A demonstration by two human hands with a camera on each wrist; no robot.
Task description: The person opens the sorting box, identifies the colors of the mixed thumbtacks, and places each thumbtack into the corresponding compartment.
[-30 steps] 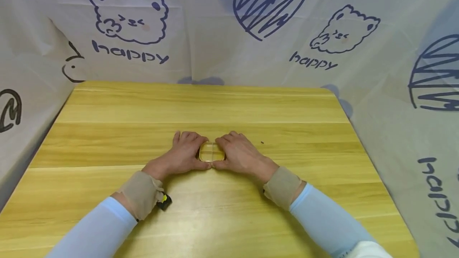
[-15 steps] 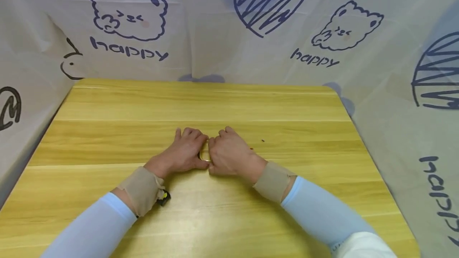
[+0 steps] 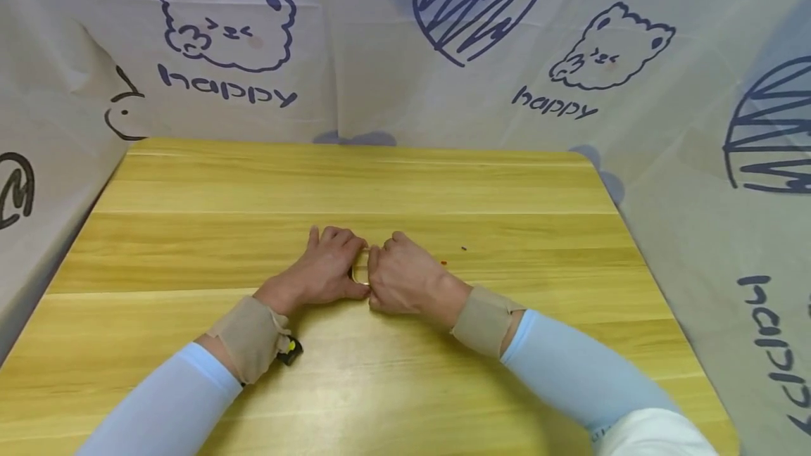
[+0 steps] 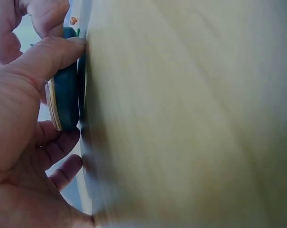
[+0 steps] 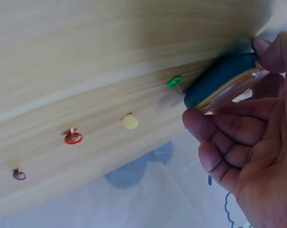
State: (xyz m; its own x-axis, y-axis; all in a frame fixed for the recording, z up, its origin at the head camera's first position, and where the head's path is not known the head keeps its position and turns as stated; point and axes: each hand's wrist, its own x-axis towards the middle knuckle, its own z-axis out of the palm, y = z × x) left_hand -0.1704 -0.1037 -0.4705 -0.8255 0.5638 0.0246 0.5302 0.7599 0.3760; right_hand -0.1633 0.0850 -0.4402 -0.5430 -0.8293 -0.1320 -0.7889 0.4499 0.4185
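A small flat case (image 3: 360, 274) with a clear top and a dark teal underside (image 4: 66, 97) is gripped between both hands. My left hand (image 3: 326, 267) holds its left end, thumb at the near side and fingers at the far side. The right hand (image 3: 408, 279) pinches the other end and hides most of the clear top in the head view. Thumb and fingers of the right hand (image 5: 257, 152) lie along the case's edges in the right wrist view. Beside the case is a green thumbtack (image 5: 174, 81) on the table.
A yellow thumbtack (image 5: 130, 121), a red thumbtack (image 5: 73, 137) and a purple thumbtack (image 5: 19, 174) lie in a row beyond the green one. The wood-grain table (image 3: 393, 385) is bounded by a printed white cloth (image 3: 374, 83) at the back and sides.
My right hand has shifted left and closed over more of the case, covering much of its clear top. A red thumbtack now shows just right of that hand. The left hand stays put.
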